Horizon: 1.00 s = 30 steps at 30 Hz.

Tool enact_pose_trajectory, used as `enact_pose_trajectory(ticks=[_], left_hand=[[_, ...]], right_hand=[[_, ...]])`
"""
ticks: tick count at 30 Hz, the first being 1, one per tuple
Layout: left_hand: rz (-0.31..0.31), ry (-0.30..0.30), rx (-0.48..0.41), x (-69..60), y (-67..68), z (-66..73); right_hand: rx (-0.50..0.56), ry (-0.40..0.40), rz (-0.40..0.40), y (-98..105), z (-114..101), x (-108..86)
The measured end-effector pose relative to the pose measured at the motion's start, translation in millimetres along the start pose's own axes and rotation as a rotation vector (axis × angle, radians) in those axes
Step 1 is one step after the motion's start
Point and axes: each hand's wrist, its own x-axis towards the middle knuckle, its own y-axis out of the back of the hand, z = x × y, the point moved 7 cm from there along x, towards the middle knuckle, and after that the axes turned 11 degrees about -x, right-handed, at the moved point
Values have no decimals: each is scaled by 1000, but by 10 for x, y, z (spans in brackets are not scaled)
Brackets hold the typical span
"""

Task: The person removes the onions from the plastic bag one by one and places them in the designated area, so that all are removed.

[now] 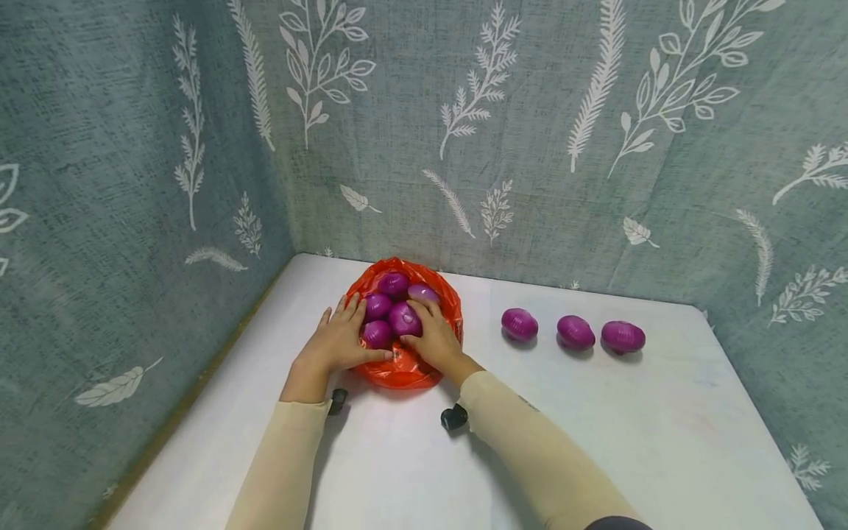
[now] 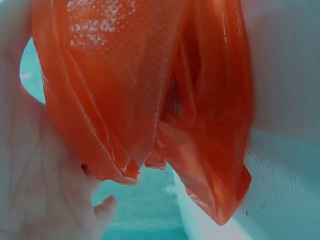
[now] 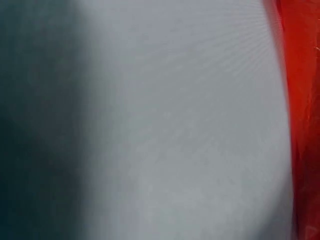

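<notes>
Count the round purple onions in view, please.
8: five round purple onions in the open red plastic bag, three in a row on the white table, right of the bag. More may hide inside the bag.

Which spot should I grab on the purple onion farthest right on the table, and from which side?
I'd grip the rightmost onion round its middle, from above, with the right hand: thumb on the near side, fingers on the far side. It looks longest from left to right, and the neighbouring onion sits close on its left, leaving less finger room there.
</notes>
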Motion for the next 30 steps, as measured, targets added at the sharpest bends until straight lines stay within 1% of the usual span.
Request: enact_pose_trajectory(ticks=[4, 10, 15, 19, 22, 30], left_hand=[[-12, -8, 4, 0, 8, 22], [-11, 3, -31, 2, 30, 39], [-25, 7, -26, 15, 9, 28], [-32, 14, -32, 12, -4, 13], [-30, 14, -42, 8, -4, 10], [-31, 14, -42, 12, 0, 14]], right_hand=[[57, -29, -25, 33, 38, -20], [148, -113, -83, 91, 109, -70], [162, -138, -91, 170, 156, -150], [150, -123, -68, 243, 178, -235], [153, -115, -34, 304, 198, -295], [223, -125, 0, 420, 255, -425]])
